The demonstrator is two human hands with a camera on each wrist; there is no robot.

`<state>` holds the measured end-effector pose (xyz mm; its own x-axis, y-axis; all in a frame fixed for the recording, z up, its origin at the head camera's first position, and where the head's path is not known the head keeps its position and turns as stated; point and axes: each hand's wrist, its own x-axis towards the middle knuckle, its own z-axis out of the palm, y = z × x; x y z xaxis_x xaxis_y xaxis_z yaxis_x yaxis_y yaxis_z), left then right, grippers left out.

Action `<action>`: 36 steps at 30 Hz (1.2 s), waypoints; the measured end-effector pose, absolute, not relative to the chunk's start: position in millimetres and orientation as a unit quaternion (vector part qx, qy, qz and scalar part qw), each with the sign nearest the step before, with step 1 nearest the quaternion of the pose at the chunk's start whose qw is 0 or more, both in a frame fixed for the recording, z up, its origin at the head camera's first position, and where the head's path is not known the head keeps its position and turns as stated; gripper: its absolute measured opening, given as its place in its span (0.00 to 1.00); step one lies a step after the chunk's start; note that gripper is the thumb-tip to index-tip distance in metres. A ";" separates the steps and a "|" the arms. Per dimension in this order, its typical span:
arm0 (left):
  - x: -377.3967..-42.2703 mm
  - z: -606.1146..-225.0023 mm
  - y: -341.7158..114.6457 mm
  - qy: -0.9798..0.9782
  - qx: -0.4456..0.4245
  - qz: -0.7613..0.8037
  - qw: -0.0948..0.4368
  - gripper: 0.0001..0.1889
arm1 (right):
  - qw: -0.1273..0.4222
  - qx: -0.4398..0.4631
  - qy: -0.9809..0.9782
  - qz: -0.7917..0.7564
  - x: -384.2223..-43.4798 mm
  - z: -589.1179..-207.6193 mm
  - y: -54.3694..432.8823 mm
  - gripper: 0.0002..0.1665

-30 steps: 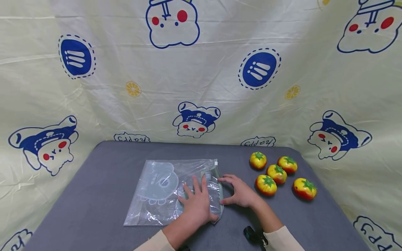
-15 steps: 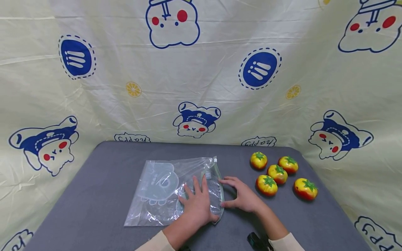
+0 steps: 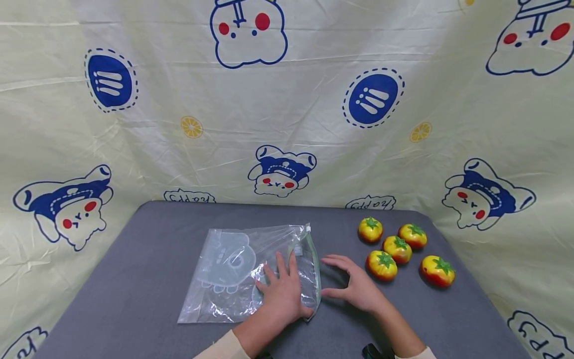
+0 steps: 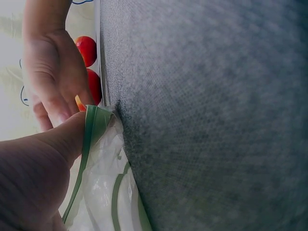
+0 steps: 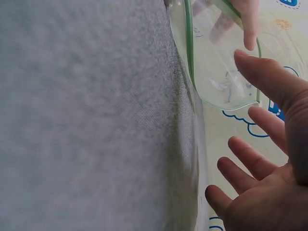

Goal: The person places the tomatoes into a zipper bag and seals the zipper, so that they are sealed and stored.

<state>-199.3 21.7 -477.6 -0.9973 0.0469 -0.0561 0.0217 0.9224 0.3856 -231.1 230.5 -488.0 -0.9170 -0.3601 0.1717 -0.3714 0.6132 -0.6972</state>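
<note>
A clear zip bag with a pale printed figure lies flat, its green-edged mouth facing right. My left hand rests spread over the mouth end, fingers straight. In the left wrist view its thumb reaches the green strip at the near corner, the tip hidden behind it. My right hand is just right of the mouth, thumb and fingers apart, holding nothing. The right wrist view shows the mouth parted, with the right thumb overlapping it.
Several yellow-and-red tomato-like fruits with green star-shaped tops sit on the right of the grey table. A cream printed curtain hangs behind the table and along its sides.
My right hand has drawn back to the right, off the bag's mouth. The mouth's edge bulges slightly further right. My left hand stays in place on the bag.
</note>
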 end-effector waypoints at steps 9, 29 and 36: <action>-198.5 -474.9 22.6 0.981 0.015 0.190 0.032 0.76 | 0.017 0.143 -0.882 0.448 -206.6 -477.8 244.2 0.36; -195.7 -478.0 22.6 0.983 0.020 0.183 0.020 0.75 | 0.171 0.018 -0.863 0.474 -168.2 -462.4 297.4 0.31; -195.4 -476.2 21.8 0.981 0.021 0.191 0.021 0.75 | 0.225 -0.078 -0.854 0.463 -170.1 -462.6 321.1 0.28</action>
